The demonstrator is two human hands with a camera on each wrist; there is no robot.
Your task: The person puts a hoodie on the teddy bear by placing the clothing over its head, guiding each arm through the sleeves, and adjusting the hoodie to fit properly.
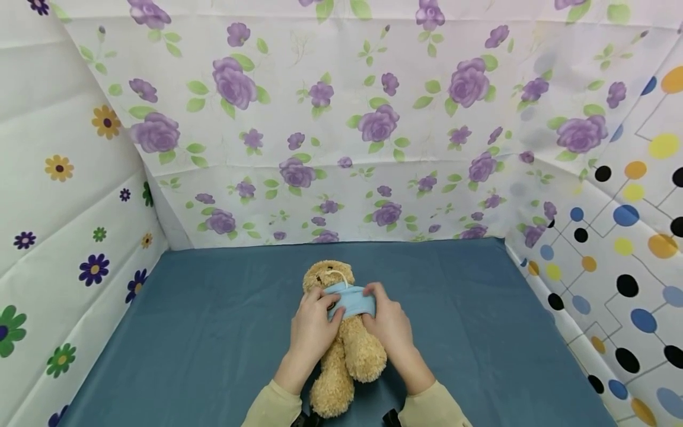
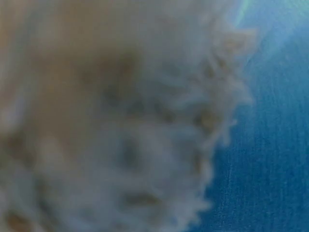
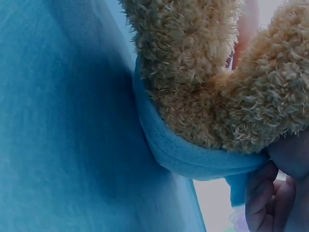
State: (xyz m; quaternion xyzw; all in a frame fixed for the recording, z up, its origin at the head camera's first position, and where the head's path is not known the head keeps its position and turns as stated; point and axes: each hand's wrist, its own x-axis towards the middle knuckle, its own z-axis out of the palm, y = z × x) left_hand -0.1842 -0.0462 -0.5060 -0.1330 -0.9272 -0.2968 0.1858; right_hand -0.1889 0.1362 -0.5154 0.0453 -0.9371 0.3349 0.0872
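A tan plush teddy bear [image 1: 335,409] lies on its back, head away from me and legs toward me. Around its middle is a light blue doll's garment [image 1: 358,302], with a thin white cord looping up toward the bear's head. My left hand [image 1: 315,323] pinches the garment's left side between thumb and fingers. On the opposite side, my right hand [image 1: 392,326] grips its right edge. The right wrist view shows the blue cloth [image 3: 178,154] wrapping below the furry legs, with curled fingers [image 3: 263,198] at its edge. Blurred fur fills most of the left wrist view.
A blue-grey cloth covers the table [image 1: 213,332]. Behind it hangs a white curtain [image 1: 341,142] with purple flowers. Patterned cloth walls stand on the left [image 1: 58,237] and right [image 1: 603,261].
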